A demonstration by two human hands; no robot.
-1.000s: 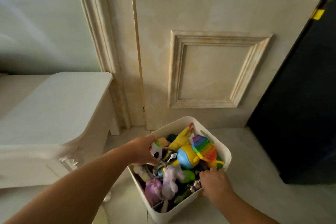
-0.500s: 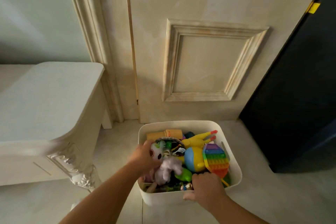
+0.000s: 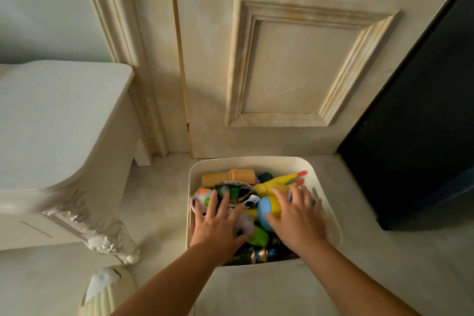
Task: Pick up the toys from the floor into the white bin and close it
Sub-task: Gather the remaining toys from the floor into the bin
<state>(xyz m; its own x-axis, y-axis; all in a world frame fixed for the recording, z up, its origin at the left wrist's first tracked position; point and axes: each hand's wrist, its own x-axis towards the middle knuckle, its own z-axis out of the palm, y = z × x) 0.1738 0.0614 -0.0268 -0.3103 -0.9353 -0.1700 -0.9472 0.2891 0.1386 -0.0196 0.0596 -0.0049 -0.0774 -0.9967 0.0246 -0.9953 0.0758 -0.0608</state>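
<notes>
- The left grip [image 3: 220, 220] and right grip [image 3: 297, 218] both lie flat on the heap with fingers spread. Neither pinches anything.
- The toys sit directly under both palms, heaped about level with the rim of the white bin [image 3: 331, 215], which stands on the floor [image 3: 159, 187].
- Under the left grip are a purple plush [image 3: 246, 222] and a spotted ball [image 3: 201, 197]. Under the right is a blue-and-yellow toy [image 3: 265, 210].
- A yellow rubber chicken [image 3: 278, 183] lies beyond the right fingertips, its long axis running away and rightward. An orange tube [image 3: 228, 177] lies crosswise beyond the left fingertips.
- The heap probably needs pressing downward before closing. No lid is in view, so I cannot tell which grip is nearer to it.
</notes>
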